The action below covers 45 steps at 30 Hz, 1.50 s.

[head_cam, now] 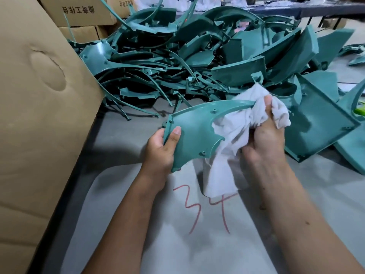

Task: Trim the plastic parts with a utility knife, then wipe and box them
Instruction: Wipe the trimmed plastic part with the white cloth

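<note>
Head view, mid-wipe: green plastic part (194, 131) held up over grey table (122, 194), near the middle of the scene. Likely trouble first: part slipping or twisting out at its left edge, since held there by one corner grip only while rubbing pressure comes from the right; thin curved arm on the far right side of the part flexing or snapping if squeezed too hard through the cloth; loose tail of white cloth (233, 139) snagging on small pegs along the part's lower edge. No utility knife visible, so no telling where the blade lies. Left hand (162, 149) curled round the part's left edge, thumb pressed flat on the inner face, fingers hidden behind. Right hand (264, 139) closed tight on bunched cloth, thumb up on top, cloth wrapped over the part's narrow right arm and hanging down below. Far behind, heaped pile of green parts (197, 60) waiting; tall cardboard box (39, 115) at left, just beside the table edge; red "34" marking (205, 208) near, below the hands.
</note>
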Each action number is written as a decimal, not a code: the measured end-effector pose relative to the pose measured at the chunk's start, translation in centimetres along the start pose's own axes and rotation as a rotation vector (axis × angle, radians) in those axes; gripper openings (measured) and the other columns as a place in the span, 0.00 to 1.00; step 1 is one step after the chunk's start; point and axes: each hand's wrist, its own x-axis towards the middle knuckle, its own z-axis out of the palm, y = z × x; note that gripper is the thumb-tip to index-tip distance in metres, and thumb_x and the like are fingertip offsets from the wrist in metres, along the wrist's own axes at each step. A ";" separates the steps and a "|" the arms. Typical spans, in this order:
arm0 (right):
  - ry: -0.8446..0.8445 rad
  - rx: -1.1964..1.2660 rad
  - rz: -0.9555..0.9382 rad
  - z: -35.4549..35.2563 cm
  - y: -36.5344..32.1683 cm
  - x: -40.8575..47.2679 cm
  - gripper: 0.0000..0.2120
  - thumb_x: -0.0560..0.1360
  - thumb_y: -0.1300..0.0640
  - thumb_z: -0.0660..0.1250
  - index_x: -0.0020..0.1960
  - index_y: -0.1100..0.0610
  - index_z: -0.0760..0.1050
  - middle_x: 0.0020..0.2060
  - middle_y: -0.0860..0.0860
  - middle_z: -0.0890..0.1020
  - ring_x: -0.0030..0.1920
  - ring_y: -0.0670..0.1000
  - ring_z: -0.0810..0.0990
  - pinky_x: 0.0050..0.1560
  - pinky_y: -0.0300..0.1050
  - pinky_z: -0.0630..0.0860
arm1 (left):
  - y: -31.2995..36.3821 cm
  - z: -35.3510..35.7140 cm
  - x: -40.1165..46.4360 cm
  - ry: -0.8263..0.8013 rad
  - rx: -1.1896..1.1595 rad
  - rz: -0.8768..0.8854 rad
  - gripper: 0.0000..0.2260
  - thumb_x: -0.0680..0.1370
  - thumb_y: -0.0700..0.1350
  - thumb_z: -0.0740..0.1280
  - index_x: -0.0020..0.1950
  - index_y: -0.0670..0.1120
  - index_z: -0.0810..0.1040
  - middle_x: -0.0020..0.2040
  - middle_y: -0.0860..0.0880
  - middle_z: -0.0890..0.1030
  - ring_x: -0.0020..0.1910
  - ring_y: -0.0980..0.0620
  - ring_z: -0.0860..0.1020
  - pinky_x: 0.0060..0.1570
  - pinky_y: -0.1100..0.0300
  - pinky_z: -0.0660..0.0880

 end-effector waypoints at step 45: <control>-0.458 -0.358 0.391 1.5 2.1 -2.4 0.20 0.78 0.44 0.71 0.59 0.60 0.85 0.55 0.59 0.86 0.59 0.58 0.85 0.65 0.57 0.78 | 2.4 0.3 -1.5 0.382 0.982 1.195 0.11 0.82 0.37 0.64 0.55 0.44 0.86 0.55 0.50 0.86 0.61 0.44 0.79 0.66 0.40 0.68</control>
